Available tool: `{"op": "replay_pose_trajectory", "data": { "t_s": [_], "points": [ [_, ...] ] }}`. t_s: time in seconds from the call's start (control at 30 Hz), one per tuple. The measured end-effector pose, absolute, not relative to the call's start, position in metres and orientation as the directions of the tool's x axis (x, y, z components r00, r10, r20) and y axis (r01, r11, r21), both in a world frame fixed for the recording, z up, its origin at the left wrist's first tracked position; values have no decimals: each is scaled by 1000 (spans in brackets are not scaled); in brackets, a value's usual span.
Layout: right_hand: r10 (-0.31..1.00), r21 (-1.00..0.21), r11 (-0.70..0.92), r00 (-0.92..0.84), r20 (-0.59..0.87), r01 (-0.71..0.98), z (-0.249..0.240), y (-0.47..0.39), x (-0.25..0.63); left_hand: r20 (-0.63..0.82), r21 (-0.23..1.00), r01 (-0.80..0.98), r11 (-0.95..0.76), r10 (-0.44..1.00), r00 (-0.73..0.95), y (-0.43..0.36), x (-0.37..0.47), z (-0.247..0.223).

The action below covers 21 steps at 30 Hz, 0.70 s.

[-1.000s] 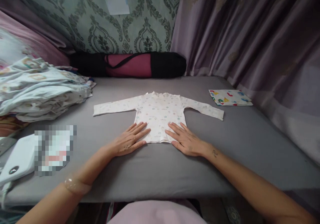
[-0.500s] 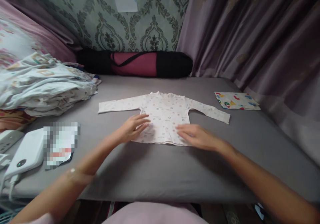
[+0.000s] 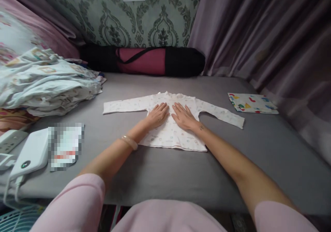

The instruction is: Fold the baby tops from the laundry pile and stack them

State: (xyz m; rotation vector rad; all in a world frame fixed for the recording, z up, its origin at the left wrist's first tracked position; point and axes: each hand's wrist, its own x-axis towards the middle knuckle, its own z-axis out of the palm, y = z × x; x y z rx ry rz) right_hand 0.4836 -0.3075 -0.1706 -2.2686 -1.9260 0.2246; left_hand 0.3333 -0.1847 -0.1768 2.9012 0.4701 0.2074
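Note:
A small white long-sleeved shirt (image 3: 176, 139) with a faint scattered print lies spread on the grey sheet, its collar away from me and both sleeves stretched out sideways. On the left half of its chest rests my left hand (image 3: 158, 115), flat with fingers extended. My right hand (image 3: 184, 116) lies flat on the right half, fingers slightly spread. Both palms press on the fabric, close together but apart. Neither hand grasps anything. The cloth under the palms is hidden.
Rumpled clothes (image 3: 49, 83) are heaped at the left. Nearer stand a white power bank (image 3: 32, 152) with a cable, a power strip (image 3: 11, 140) and a blurred packet (image 3: 66, 147). A folded patterned cloth (image 3: 253, 103) lies right. A black and maroon bag (image 3: 142, 60) lies along the wall.
Both hands have moved forward and inward from the shirt's lower sides onto its chest, and now lie flat there. The shirt stays spread out. The view has shifted slightly.

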Motion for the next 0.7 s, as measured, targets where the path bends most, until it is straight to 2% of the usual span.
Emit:
{"op": "replay_pose_trajectory", "data": {
  "t_s": [0.3, 0.7],
  "points": [
    [999, -218, 35, -43, -32, 975, -161, -356, 446, 33, 164, 178, -970, 185, 982, -221, 288, -171],
    [984, -270, 134, -160, -77, 954, -145, -404, 418, -45, 193, 158, -968, 152, 987, -248, 248, -161]
  ]
}}
